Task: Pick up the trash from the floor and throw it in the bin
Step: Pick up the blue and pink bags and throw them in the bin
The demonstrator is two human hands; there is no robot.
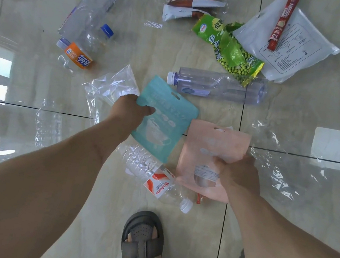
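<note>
The left hand [131, 110] pinches a teal mask pouch [166, 119] at its edge; the right hand [237, 174] grips a pink pouch [208, 155], both seemingly just above the floor [176, 43]. Light, limp, slick film: edge pinches suit it.

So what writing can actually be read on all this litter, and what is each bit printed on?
"NESCAFE": red sachet strip lying on the grey pouch.
"Wahaha": red-and-white label of the clear bottle near the sandal.
Green pea snack bag: large Chinese characters, not clear enough to quote.
Orange bottle label: Chinese characters, blurred.
Teal pouch, pink pouch and the grey pouch: print too faint or small.
</note>
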